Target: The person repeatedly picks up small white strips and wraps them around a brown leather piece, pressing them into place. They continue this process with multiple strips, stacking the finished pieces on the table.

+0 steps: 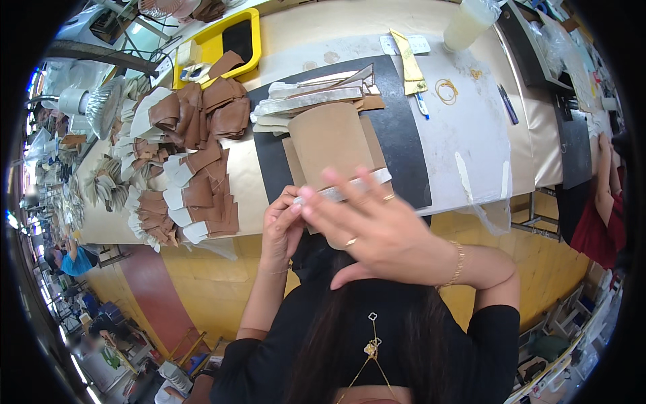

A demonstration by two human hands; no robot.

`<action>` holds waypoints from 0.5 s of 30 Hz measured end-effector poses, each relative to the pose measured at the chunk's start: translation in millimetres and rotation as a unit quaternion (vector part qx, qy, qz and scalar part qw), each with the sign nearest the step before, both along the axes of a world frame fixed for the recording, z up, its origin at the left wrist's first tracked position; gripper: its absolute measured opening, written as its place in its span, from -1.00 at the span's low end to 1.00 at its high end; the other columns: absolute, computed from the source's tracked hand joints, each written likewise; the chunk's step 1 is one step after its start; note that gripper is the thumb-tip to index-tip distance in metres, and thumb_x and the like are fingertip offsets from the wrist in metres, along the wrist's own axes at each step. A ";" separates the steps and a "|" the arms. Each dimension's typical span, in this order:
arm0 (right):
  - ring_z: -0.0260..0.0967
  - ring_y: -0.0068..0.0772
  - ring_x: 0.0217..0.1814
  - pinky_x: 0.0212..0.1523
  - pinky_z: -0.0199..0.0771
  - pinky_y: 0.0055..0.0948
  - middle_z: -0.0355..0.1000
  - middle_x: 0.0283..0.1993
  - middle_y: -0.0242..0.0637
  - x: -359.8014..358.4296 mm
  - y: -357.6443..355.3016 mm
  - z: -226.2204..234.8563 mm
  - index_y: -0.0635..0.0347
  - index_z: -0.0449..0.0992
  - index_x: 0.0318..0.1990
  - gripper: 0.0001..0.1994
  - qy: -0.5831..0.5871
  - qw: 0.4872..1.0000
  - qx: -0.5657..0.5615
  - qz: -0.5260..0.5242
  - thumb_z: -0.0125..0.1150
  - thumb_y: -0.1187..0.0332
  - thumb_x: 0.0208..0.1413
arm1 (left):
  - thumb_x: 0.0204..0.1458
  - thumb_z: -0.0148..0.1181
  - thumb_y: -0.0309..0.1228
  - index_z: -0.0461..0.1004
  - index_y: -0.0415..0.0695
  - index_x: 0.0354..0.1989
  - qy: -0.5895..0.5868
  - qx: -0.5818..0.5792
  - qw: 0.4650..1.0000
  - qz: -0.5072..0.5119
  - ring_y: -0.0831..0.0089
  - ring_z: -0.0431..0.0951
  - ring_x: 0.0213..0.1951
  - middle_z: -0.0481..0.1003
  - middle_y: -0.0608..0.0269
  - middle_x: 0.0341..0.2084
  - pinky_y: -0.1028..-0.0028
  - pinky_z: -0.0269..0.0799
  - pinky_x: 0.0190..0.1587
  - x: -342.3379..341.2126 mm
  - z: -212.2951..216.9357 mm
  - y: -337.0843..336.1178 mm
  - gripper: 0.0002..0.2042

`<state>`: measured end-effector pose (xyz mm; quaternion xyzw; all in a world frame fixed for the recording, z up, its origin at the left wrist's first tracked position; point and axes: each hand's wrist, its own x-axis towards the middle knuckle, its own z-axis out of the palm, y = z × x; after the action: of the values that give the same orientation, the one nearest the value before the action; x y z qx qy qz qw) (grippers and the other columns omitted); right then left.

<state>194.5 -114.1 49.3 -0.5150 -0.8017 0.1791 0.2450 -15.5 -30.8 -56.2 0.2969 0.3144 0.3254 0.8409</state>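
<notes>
A tan curved panel [333,138] lies over the near edge of a black mat [404,145], with a flat brown piece showing under its sides. Across the panel's near part runs a narrow whitish strip [382,176]. My left hand [282,222] pinches the strip's left end between thumb and fingertips. Over the strip, my right hand [383,229] is stretched out with its fingers apart, slightly blurred; it hides much of the strip and the panel's near end. Whether its fingertips press on the strip is unclear. Beyond the panel sits a stack of pale, silvery-edged strips [309,101].
Brown and white cut pieces [202,182] lie in layered piles at the left, near a lamp [104,108]. A yellow tray [254,40] stands behind them. Farther right are a pen [422,106], a yellow folded strip [408,64], rubber bands [446,91] and a cloudy plastic container [468,27].
</notes>
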 end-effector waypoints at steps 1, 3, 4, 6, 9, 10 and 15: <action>-0.14 -0.03 0.49 0.44 -0.16 -0.09 0.10 0.38 -0.15 -9.7 4.5 -3.5 0.30 0.25 0.24 -0.03 -0.004 0.999 -0.025 0.038 0.40 -0.07 -0.39 | 0.09 0.12 -0.49 0.47 -0.27 -0.38 0.005 -0.015 1.000 0.001 0.47 0.39 -0.19 0.32 0.28 -0.22 0.44 0.32 -0.05 0.0 -0.1 -0.6 -0.91; -0.09 -0.08 0.48 0.43 -0.13 -0.11 0.12 0.37 -0.15 -14.0 5.3 -10.2 0.33 0.25 0.23 -0.15 -0.122 0.992 0.009 0.032 0.34 0.07 -0.27 | 0.06 0.15 -0.53 0.49 -0.26 -0.39 -0.013 0.014 1.000 -0.001 0.52 0.36 -0.16 0.31 0.33 -0.21 0.49 0.28 -0.02 2.4 -2.5 -0.5 -0.94; -0.06 -0.10 0.47 0.43 -0.12 -0.12 0.13 0.37 -0.15 -15.8 5.6 -14.4 0.35 0.25 0.23 -0.21 -0.185 0.982 0.016 0.033 0.32 0.15 -0.20 | 0.06 0.17 -0.54 0.49 -0.26 -0.40 -0.006 0.030 1.000 0.002 0.53 0.36 -0.15 0.30 0.34 -0.20 0.50 0.26 -0.01 3.1 -3.6 -0.5 -0.95; -0.01 -0.14 0.45 0.42 -0.06 -0.15 0.16 0.35 -0.15 -16.1 6.0 -21.6 0.34 0.26 0.23 -0.31 -0.152 0.987 0.046 0.009 0.23 0.31 -0.14 | 0.03 0.21 -0.56 0.50 -0.25 -0.44 0.001 0.023 1.000 0.014 0.54 0.34 -0.14 0.28 0.36 -0.18 0.53 0.24 0.01 5.3 -7.2 -1.4 -0.96; 0.06 -0.15 0.42 0.40 0.02 -0.14 0.19 0.33 -0.15 -10.7 -0.2 -25.3 0.32 0.29 0.22 -0.41 -0.088 0.995 0.038 -0.024 0.12 0.51 -0.09 | 0.03 0.22 -0.54 0.50 -0.24 -0.44 0.005 0.048 0.999 0.016 0.54 0.34 -0.16 0.26 0.35 -0.19 0.51 0.25 0.00 7.1 -11.5 0.6 -0.94; 0.08 -0.14 0.41 0.38 0.06 -0.13 0.20 0.32 -0.15 -8.2 -3.1 -26.3 0.31 0.30 0.21 -0.42 -0.063 0.997 0.026 -0.034 0.09 0.57 -0.08 | 0.02 0.23 -0.53 0.50 -0.24 -0.45 0.007 0.045 0.999 0.011 0.54 0.33 -0.16 0.25 0.35 -0.19 0.51 0.25 -0.01 7.2 -12.2 1.1 -0.94; 0.10 -0.06 0.40 0.34 0.14 -0.05 0.16 0.35 -0.08 0.0 -11.3 -40.5 0.31 0.31 0.22 -0.37 0.010 0.994 0.027 -0.102 0.14 0.65 -0.15 | 0.00 0.27 -0.49 0.50 -0.24 -0.46 0.029 0.030 0.999 -0.005 0.54 0.31 -0.18 0.23 0.32 -0.18 0.50 0.25 -0.05 7.1 -13.8 2.1 -0.91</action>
<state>194.5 -125.5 8.8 -0.5858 -0.7469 0.1364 0.2836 -8.4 -28.7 -70.0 0.3324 0.3273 0.3221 0.8238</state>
